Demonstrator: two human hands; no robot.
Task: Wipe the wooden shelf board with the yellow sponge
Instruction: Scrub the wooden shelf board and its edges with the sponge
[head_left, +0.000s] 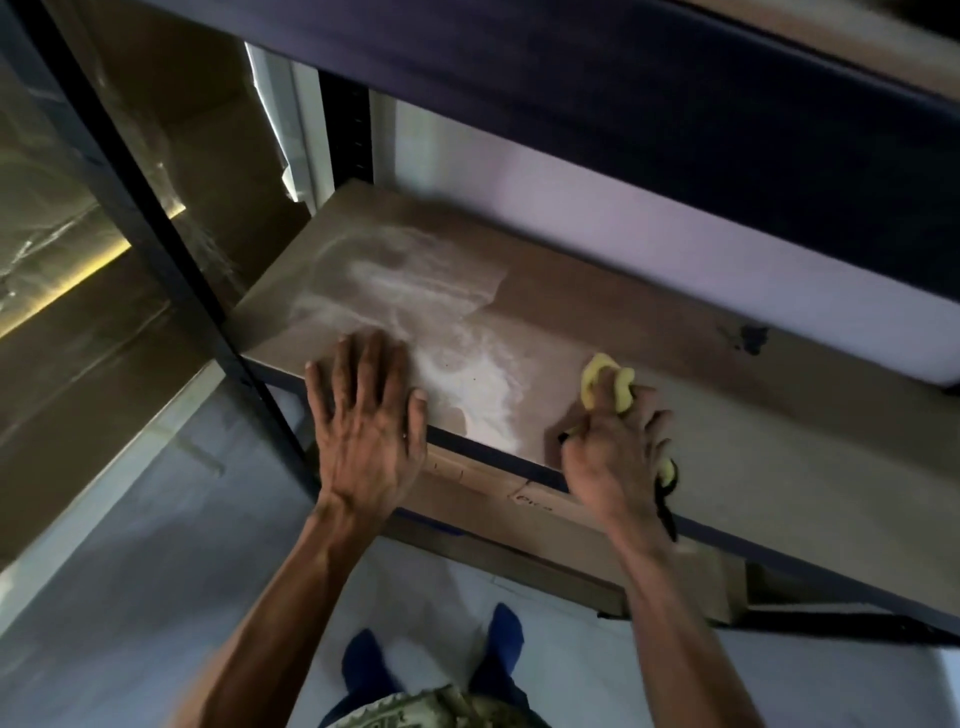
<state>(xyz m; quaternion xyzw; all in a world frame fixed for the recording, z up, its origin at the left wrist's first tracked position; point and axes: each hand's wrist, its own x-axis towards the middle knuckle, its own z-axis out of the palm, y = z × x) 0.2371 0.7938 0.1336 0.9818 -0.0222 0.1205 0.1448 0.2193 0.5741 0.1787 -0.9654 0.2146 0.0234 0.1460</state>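
- Gripping the yellow sponge (597, 379) in my right hand (613, 462): fingers are curled round it, and soft foam bulges out in rounded lobes between them.
- The sponge sits on the wooden shelf board (649, 322), near its front edge and just right of the pale smear.
- My left hand (366, 431) lies flat and palm down on the front edge of the board, fingers straight and spread, holding nothing.
- The board is a flat, matt brown panel, rectangular, with a plain unvarnished look.
- A whitish, streaky smear (415, 280) covers its left half in swirled patches. The right half is a more even brown.
- A dark blotch (748, 338) marks the board towards the back right.
- The board is carried by a dark metal frame: a slotted upright (171, 270) at the left corner and a front rail (498, 460) under its edge.
- A second dark rail (571, 67) of the shelf above runs across the top.
- A cardboard box (519, 514) sits on the level below, with writing on it that I cannot read.
- A pale wall (623, 208) stands behind the shelf and a smooth grey floor (156, 597) lies below.
- My feet (363, 665) are in blue.
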